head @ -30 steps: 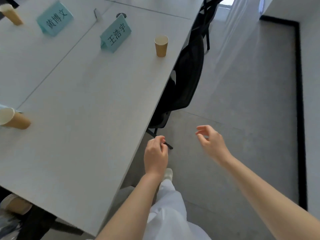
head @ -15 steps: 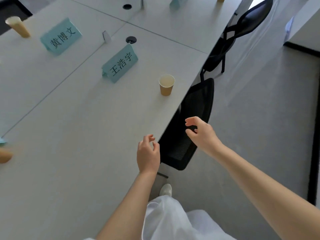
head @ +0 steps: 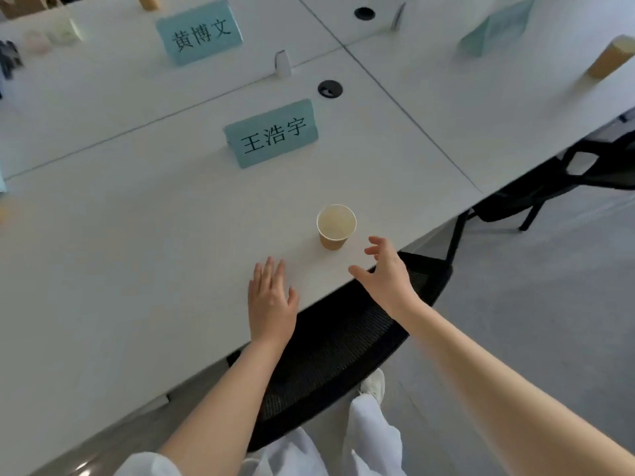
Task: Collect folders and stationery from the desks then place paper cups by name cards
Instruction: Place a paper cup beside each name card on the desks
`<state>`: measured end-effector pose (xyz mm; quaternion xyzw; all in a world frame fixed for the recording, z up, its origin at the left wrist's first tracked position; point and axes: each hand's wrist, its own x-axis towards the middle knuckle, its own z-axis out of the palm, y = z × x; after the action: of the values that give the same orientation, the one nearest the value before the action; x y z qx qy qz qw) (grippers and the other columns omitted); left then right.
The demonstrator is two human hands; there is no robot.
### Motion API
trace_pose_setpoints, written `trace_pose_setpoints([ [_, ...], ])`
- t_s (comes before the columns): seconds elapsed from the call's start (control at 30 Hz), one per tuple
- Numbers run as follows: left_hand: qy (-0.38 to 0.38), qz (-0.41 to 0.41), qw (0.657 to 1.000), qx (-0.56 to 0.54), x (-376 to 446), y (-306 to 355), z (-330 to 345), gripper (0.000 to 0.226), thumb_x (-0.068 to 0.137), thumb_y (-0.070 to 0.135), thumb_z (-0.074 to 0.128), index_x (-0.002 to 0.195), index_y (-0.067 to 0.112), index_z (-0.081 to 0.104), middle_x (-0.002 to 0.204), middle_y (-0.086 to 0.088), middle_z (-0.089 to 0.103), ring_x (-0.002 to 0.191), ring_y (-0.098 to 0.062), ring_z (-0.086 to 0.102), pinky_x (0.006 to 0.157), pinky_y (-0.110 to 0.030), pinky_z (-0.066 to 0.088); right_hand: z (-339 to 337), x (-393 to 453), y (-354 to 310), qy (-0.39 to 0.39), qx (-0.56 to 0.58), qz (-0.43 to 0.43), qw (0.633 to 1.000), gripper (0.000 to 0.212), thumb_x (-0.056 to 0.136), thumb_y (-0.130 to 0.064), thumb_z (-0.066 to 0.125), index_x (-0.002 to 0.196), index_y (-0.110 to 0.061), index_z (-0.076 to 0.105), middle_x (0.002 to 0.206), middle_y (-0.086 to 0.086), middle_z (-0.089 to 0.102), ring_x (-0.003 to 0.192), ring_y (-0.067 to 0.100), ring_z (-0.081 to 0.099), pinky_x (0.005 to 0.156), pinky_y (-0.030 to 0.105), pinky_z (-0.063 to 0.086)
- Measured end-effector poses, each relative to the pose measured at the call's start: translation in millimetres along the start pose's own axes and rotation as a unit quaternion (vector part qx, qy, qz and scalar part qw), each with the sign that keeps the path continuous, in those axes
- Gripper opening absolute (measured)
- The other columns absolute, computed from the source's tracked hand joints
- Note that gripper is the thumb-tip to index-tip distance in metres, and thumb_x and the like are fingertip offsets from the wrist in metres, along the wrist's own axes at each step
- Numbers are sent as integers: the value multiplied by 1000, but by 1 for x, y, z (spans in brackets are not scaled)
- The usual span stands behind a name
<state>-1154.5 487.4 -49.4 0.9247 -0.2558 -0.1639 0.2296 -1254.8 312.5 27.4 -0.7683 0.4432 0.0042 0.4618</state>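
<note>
Both hands are out over the white table [head: 103, 269] near its lower edge; the left hand [head: 271, 304] sits low centre of the frame, palm down, fingers straight and lightly fanned, gripping nothing; whether it touches the surface cannot be told; the right hand [head: 385, 273] is just to its right, fingers spread and curved, thumb angled out, empty too. Between and just above them stands a brown paper cup [head: 336, 226], upright, mouth open to the camera, close to the right hand's fingertips but apart from them; above the cup, centre frame, a teal name card [head: 271, 134] reads 王浩宇; a second teal name card [head: 201, 30] sits upper left; a third teal card [head: 494, 27], blurred, stands upper right, with another paper cup [head: 611, 56] beside it at the right edge. A black mesh chair [head: 343, 338] is tucked below the table edge under the arms; white trousers and a white shoe [head: 372, 386] show at the bottom.
</note>
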Motion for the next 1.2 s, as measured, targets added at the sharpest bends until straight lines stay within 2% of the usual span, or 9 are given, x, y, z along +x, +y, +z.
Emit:
trace_pose_setpoints([
  [0.13,6,-74,997,13,4,34,30,62,102,30,39,157,18,11,165,-2,1,151,-23,-8,121,-40,-2,-18,44,9,-71,-33,-28,997,78,84,-28,72,146,-15,26,142,2,41,129,16,41,98,26,35],
  [0.37,16,-129,990,45,39,62,54,68,102,42,28,156,19,-6,164,0,-12,150,-24,-18,119,-44,-8,-21,86,13,-147,-53,-99,983,98,77,-24,79,151,-20,16,148,5,35,135,16,35,102,23,27],
  [0.5,16,-130,988,86,51,55,69,72,95,54,13,157,17,3,165,-3,-3,151,-27,-10,120,-50,-1,-17,101,13,-173,-24,-145,974,103,71,-19,83,150,-24,18,143,2,36,133,15,34,101,22,24],
  [0.57,33,-143,983,108,55,53,79,72,94,53,16,156,15,13,165,-6,7,151,-29,0,119,-53,6,-12,110,12,-179,-24,-179,967,97,68,-17,84,146,-23,26,140,0,40,129,13,37,98,20,26],
  [0.67,45,-154,978,131,55,53,85,69,96,49,21,155,14,17,164,-6,12,151,-29,6,119,-54,11,-9,115,11,-172,-22,-198,965,80,70,-18,83,136,-23,37,134,-4,45,114,5,41,91,17,29],
  [0.77,59,-155,977,136,57,55,86,68,94,45,23,156,16,17,164,-5,11,151,-28,5,119,-53,10,-13,124,11,-158,3,-201,967,71,72,-18,81,130,-22,40,129,-7,49,114,7,45,93,23,38],
  [0.87,79,-148,978,124,60,58,83,65,94,40,25,156,22,15,164,-3,10,151,-26,3,120,-50,10,-25,138,6,-138,26,-199,970,69,72,-17,81,128,-23,41,124,-11,48,115,13,49,100,36,45],
  [0.97,96,-145,978,116,79,65,79,65,93,38,26,155,21,20,164,-2,16,151,-24,5,121,-48,13,-40,162,0,-113,37,-198,973,69,72,-21,81,127,-26,40,125,-9,50,112,16,53,98,42,48],
  [1.2,104,-160,976,107,164,87,68,68,91,47,18,156,27,14,165,1,7,152,-23,-1,122,-47,2,-71,226,-33,-69,79,-164,981,65,75,-20,79,128,-20,42,125,-2,53,107,18,57,93,43,52],
])
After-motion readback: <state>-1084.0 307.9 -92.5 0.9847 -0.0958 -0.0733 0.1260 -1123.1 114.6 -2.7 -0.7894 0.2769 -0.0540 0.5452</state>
